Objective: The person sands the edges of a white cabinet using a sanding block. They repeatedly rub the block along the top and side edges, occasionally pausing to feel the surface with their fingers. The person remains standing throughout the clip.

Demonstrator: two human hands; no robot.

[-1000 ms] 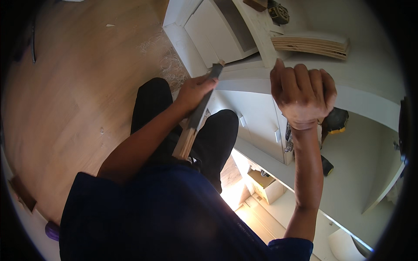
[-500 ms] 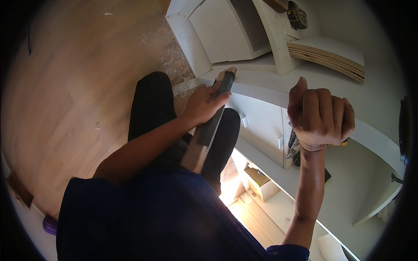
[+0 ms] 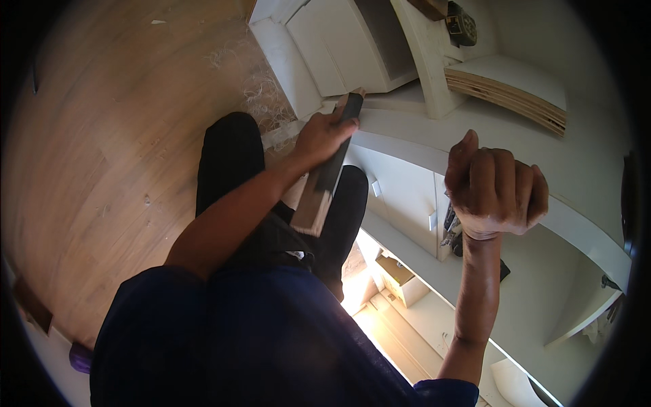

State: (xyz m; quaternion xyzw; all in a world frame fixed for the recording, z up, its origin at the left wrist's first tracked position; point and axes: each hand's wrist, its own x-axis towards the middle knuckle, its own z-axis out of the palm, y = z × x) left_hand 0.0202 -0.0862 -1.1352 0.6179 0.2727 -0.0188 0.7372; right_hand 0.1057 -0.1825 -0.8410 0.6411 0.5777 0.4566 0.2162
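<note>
My left hand (image 3: 322, 139) is wrapped round a long wooden sanding block (image 3: 314, 209) with a dark grey sheet over its upper part. The block's far end lies at the white cabinet's front edge (image 3: 400, 150), and its bare wood end points back toward my lap. On the right, my right hand (image 3: 498, 186) is a closed fist with the thumb pointing up, over the same curved-looking edge. Its fingertips are hidden, so I cannot tell whether it grips the edge or anything else.
Curly pale shavings (image 3: 268, 98) lie on the wood floor by the cabinet. Stacked plywood panels (image 3: 508, 102) and a tape measure (image 3: 461, 26) rest on the cabinet. Dark tools (image 3: 453, 227) stand behind my right wrist. A box (image 3: 399, 275) sits lower down near bright light.
The sanding block has moved away from my body along with my left hand, so more of my lap shows. My right hand keeps its pose; the whole view has shifted slightly.
</note>
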